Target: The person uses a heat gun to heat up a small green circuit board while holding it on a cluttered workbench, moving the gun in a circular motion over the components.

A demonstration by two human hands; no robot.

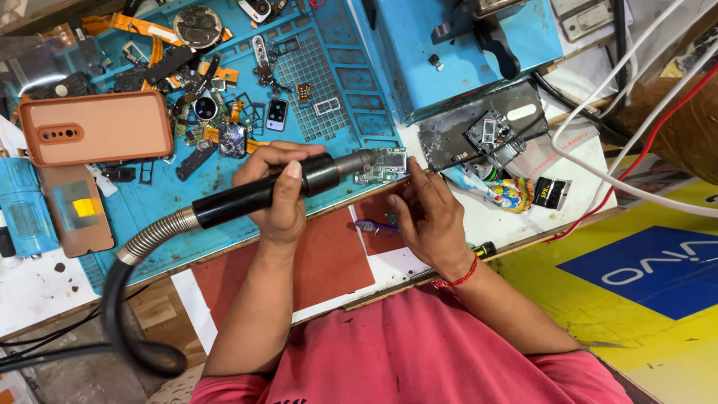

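Observation:
My left hand (278, 196) grips the black handle of a hot air wand (258, 194), whose metal nozzle points right at a small circuit board (383, 164) on the blue work mat (329, 97). A ribbed metal hose (153, 236) runs from the wand down to the left. My right hand (428, 218) pinches thin tweezers (441, 164) whose tip reaches the board's right edge. A red thread band sits on that wrist.
An orange phone case (93, 127) lies at left among loose phone parts and flex cables. A blue machine (464, 45) stands behind. A dark phone frame (479, 131) lies right of the board. White and red cables (636, 142) cross the right side. A purple-handled tool (372, 225) lies on red paper.

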